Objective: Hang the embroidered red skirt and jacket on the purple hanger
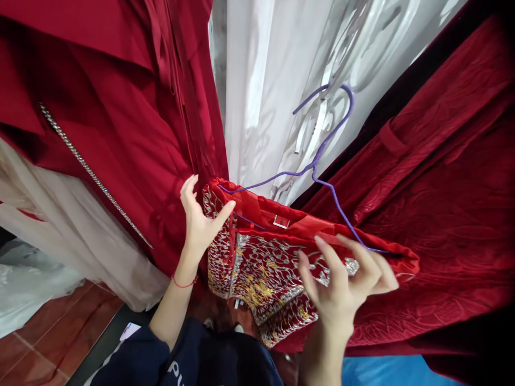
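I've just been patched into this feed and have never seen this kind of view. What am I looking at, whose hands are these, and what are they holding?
There is no machine here: this is one picture from a camera worn on a person's head, looking forward and down at their own two bare hands.

The left hand grips one end of a red embroidered garment with silver and gold patterns. The right hand pinches the other end between its fingers. The garment hangs on a thin purple wire hanger, whose hook rises above it.

Around it hang other clothes: a plain dark red garment with a sparkling trim on the left, white fabric in the middle, and a dark red velvet garment on the right. A reddish tiled floor shows below.
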Demonstrator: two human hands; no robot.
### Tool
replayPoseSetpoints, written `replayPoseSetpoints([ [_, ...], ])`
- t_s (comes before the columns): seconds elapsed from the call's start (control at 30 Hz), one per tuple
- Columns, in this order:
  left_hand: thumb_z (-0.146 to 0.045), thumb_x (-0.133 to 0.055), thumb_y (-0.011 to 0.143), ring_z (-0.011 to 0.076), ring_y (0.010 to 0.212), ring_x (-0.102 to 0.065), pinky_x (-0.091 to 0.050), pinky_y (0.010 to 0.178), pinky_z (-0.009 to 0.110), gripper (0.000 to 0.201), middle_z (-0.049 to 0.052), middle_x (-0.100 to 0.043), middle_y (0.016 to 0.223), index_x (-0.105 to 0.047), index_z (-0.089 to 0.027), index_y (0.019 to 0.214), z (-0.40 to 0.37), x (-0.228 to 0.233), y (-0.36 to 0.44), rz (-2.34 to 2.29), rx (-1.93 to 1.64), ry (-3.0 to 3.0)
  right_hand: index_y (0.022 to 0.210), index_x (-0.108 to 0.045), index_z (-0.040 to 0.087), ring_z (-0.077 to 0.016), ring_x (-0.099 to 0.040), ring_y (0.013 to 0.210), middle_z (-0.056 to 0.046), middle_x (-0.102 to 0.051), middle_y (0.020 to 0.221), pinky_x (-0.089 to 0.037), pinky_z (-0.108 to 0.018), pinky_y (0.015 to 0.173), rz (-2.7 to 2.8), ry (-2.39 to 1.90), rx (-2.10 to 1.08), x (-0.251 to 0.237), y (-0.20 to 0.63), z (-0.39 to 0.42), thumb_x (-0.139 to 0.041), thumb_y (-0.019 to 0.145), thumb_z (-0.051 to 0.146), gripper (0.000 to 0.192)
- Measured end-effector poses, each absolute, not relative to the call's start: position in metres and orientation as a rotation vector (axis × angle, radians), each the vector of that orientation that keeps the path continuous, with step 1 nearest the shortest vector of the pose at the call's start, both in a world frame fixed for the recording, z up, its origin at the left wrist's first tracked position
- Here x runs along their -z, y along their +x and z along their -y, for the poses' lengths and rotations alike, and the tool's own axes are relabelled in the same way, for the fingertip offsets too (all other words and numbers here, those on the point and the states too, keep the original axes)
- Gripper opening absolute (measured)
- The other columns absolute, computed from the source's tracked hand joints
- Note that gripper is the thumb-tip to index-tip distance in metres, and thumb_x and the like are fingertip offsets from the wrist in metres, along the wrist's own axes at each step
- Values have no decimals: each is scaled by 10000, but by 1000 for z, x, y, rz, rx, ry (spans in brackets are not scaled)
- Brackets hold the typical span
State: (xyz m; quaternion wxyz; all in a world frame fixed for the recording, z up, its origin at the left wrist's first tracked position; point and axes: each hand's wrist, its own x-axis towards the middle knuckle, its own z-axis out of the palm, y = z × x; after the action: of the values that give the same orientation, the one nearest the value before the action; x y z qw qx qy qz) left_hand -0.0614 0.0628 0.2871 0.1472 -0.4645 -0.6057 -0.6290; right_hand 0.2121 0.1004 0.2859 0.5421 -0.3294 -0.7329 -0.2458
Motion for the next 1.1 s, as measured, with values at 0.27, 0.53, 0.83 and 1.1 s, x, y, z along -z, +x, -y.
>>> replayPoseSetpoints([
  [0.27,-345,-624,881,259,1191,-603,-450,1062,382,489,155,-624,1287,-529,-149,1318,-96,-262,-69,1776,1760,-1259,979,-704,240,-441,-427,1331,-139,-496,1458,-293,-676,1018,1994,-924,627,-308,272,-125,-726,852,361,177],
  [0.53,-373,-531,947,94,537,-436,-378,581,216,357,-41,-464,555,-593,-154,672,-83,-274,-107,1761,1941,-940,971,-673,241,-335,-588,1158,-113,-616,1285,-434,-518,958,2109,-688,288,-317,345,-150,-589,927,358,151],
  [0.83,-370,-779,766,145,672,-650,-536,734,262,252,14,-677,668,-666,-146,759,-125,-280,-141,1921,2985,-1137,896,-637,222,-202,-668,784,-37,-689,882,-515,-320,744,2054,-710,-30,-302,363,-150,-592,878,287,81],
  [1.1,-310,-755,810,175,728,-677,-574,764,314,222,71,-711,696,-683,-102,776,-119,-280,-139,2156,2859,-1242,621,-620,207,-131,-436,551,4,-493,560,-329,-300,549,1534,-821,-371,-299,344,-161,-596,792,277,187],
])
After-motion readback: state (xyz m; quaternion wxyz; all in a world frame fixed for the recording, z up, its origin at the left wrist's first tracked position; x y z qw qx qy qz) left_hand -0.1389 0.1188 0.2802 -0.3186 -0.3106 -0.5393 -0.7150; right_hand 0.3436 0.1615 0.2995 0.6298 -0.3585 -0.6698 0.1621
